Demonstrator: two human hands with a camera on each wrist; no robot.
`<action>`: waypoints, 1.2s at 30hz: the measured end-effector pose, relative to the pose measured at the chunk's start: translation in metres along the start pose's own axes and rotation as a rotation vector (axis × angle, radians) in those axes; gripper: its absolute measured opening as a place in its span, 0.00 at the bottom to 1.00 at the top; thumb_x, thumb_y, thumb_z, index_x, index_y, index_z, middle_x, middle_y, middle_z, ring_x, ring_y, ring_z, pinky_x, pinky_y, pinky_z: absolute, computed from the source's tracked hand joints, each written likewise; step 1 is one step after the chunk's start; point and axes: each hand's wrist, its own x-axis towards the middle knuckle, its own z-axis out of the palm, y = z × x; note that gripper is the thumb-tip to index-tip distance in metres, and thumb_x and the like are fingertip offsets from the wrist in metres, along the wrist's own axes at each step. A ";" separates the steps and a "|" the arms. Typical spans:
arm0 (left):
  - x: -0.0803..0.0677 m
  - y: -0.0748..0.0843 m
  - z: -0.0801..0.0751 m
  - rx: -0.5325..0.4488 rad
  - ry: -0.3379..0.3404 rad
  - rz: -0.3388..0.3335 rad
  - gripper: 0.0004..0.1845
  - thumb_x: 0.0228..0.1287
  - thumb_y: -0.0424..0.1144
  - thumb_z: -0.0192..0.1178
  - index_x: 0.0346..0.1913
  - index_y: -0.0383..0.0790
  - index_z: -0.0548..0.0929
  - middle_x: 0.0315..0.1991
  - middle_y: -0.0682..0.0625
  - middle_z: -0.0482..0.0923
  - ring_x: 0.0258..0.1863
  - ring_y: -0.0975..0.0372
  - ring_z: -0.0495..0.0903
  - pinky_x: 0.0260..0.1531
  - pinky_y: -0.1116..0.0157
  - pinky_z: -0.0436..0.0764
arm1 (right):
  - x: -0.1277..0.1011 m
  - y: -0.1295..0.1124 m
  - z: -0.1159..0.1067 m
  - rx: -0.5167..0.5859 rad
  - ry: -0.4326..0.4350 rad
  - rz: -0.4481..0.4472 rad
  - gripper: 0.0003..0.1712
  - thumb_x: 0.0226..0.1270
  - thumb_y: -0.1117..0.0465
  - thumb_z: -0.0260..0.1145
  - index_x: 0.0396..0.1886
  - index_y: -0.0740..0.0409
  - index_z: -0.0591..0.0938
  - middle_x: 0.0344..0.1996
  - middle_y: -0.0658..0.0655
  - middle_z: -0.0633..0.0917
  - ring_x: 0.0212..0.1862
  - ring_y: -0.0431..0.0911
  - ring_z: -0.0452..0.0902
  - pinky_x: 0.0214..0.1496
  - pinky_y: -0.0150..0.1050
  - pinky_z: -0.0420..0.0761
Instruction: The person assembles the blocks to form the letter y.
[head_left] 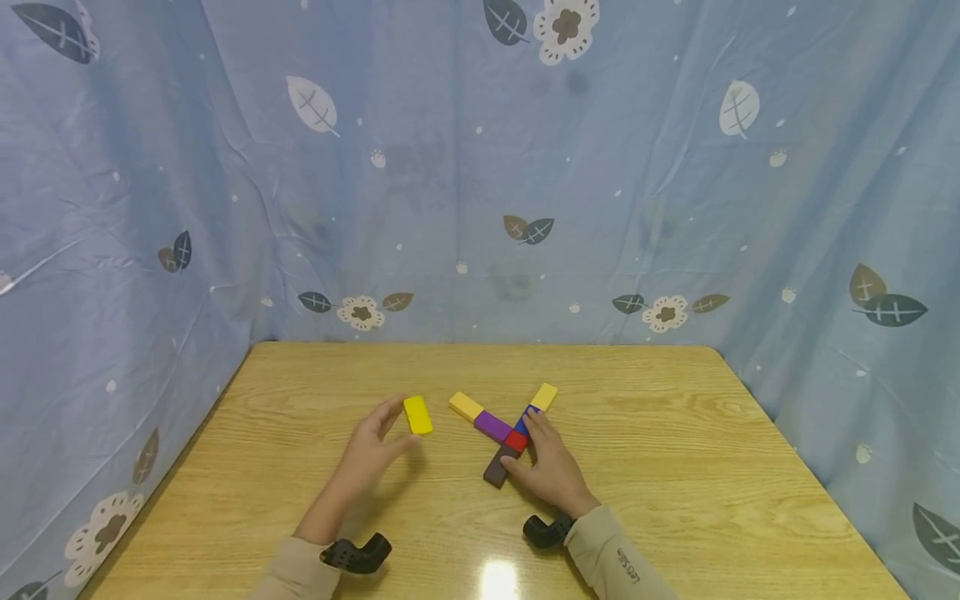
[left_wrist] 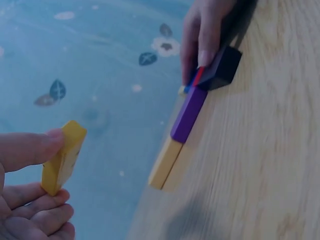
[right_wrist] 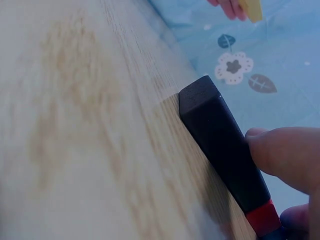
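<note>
My left hand (head_left: pixel 369 446) pinches a bright yellow block (head_left: pixel 417 415) between thumb and fingertips, raised over the table's left half. In the left wrist view the thumb lies against one edge of it and the fingers support the other. Over a branching arrangement of blocks, my right hand (head_left: pixel 553 468) rests with its thumb on the black block (right_wrist: pixel 222 147) and its fingertips on the blue block (head_left: pixel 522 422). Between those two sits a red block (head_left: pixel 516 441). A purple block (head_left: pixel 492 427) branches off to the left, followed by a pale yellow block (head_left: pixel 467 407). Another pale yellow block (head_left: pixel 545 397) tops the blue one.
The blocks lie on a wooden table (head_left: pixel 675 467) with light grain. Blue curtains (head_left: pixel 450 167) with leaf and flower prints hang behind it and along both sides. A black wrist device (head_left: pixel 356 554) is worn on each wrist, by the beige sleeves.
</note>
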 end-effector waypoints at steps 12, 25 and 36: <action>-0.004 0.000 0.018 -0.012 -0.107 0.015 0.41 0.58 0.43 0.66 0.71 0.35 0.60 0.72 0.40 0.56 0.72 0.48 0.55 0.69 0.49 0.59 | -0.002 0.003 0.003 -0.010 -0.005 0.009 0.47 0.61 0.38 0.62 0.69 0.66 0.63 0.72 0.61 0.61 0.74 0.57 0.51 0.71 0.54 0.61; -0.011 -0.004 0.033 -0.002 -0.365 0.042 0.39 0.61 0.45 0.64 0.71 0.33 0.59 0.71 0.39 0.59 0.71 0.45 0.56 0.69 0.47 0.56 | -0.001 0.001 0.001 -0.019 -0.004 0.017 0.48 0.60 0.38 0.63 0.70 0.64 0.63 0.72 0.60 0.61 0.74 0.56 0.51 0.71 0.55 0.62; -0.013 -0.010 0.046 -0.015 -0.505 0.026 0.38 0.62 0.44 0.63 0.70 0.35 0.61 0.70 0.40 0.60 0.69 0.47 0.61 0.68 0.49 0.61 | 0.000 0.001 0.001 -0.020 0.011 0.007 0.47 0.60 0.39 0.63 0.69 0.66 0.64 0.71 0.62 0.62 0.73 0.58 0.52 0.70 0.56 0.63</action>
